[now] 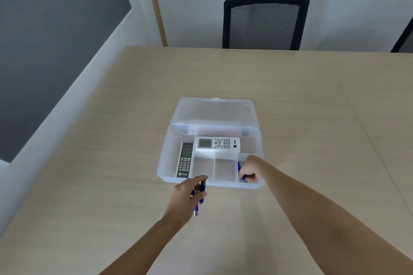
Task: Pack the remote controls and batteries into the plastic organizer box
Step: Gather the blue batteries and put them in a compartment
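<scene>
A clear plastic organizer box [164,163] lies open on the wooden table, its lid [214,111] folded back. A dark remote [185,160] lies in the left compartment. A white remote [217,144] lies across the back compartment. My left hand [186,196] hovers just in front of the box, closed around a few blue batteries [199,202]. My right hand [251,168] reaches into the front right compartment, fingers pinched on a blue battery [244,177]. Another blue battery [239,166] shows beside it in that compartment.
Two small front compartments [224,168] between the dark remote and my right hand hold nothing. A black mesh chair [264,22] stands behind the table's far edge. The table's left edge runs along a white wall ledge.
</scene>
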Demonstrator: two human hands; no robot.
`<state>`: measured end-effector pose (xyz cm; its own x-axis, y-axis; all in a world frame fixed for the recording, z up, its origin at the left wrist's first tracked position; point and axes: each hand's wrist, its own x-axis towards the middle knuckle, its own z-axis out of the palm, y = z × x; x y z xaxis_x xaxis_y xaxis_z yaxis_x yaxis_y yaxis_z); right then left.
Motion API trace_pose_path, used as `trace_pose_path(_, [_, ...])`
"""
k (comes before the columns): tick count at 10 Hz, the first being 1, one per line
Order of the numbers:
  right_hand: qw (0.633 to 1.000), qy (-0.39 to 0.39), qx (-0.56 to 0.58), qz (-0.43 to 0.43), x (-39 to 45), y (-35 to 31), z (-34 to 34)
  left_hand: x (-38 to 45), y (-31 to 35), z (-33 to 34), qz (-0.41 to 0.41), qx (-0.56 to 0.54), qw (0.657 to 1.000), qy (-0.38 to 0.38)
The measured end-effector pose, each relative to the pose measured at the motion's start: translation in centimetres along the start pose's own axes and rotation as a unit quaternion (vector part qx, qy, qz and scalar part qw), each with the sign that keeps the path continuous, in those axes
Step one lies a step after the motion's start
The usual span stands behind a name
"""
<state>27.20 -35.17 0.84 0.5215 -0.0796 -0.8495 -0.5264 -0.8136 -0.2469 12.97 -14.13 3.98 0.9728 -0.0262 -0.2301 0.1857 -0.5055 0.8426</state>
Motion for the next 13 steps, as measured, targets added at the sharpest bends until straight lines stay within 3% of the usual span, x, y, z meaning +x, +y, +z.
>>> trace_pose_path(2, [0.996,-0.011,0.061,-0.063,0.1,0.4,-0.7,3.6,1.6,0.7,0.006,0.007,1.000,0.014])
trace_pose_path(3, [0.990,0.078,0.009,-0.114,-1.1,1.1,-3.3,6.5,3.4,2.4,0.030,0.007,0.999,0.012])
trace_pose_path(4, [0.948,0.248,0.063,-0.188,-1.1,3.3,-6.2,9.4,5.9,5.2,0.042,-0.002,0.999,-0.017])
trace_pose_path(6, [0.968,0.098,0.183,-0.143,-0.3,5.0,-7.0,12.8,7.7,11.4,0.010,0.100,0.988,-0.120])
trace_pose_path(7, [0.964,0.097,0.202,-0.145,0.0,5.0,-7.0,13.3,7.2,12.8,0.009,0.204,0.968,-0.148])
trace_pose_path(8, [0.961,0.091,0.226,-0.135,0.9,5.4,-7.0,14.8,4.6,14.9,-0.083,0.085,0.985,-0.128])
trace_pose_path(9, [0.969,0.085,0.205,-0.107,1.6,5.3,-7.6,13.0,6.2,13.3,-0.022,0.144,0.978,-0.148])
trace_pose_path(10, [0.972,0.131,0.164,-0.101,2.7,4.1,-9.0,9.2,5.8,10.1,0.128,0.158,0.976,-0.083])
trace_pose_path(11, [0.949,0.184,0.215,-0.137,4.6,1.6,-10.5,6.2,1.3,5.8,0.155,0.257,0.951,0.080])
trace_pose_path(12, [0.931,0.201,0.276,-0.130,5.6,-1.4,-11.1,4.7,-4.1,1.3,-0.021,0.341,0.933,0.116])
trace_pose_path(13, [0.928,0.177,0.308,-0.108,6.0,-2.9,-11.3,4.3,-6.9,-0.3,-0.079,0.349,0.929,0.091])
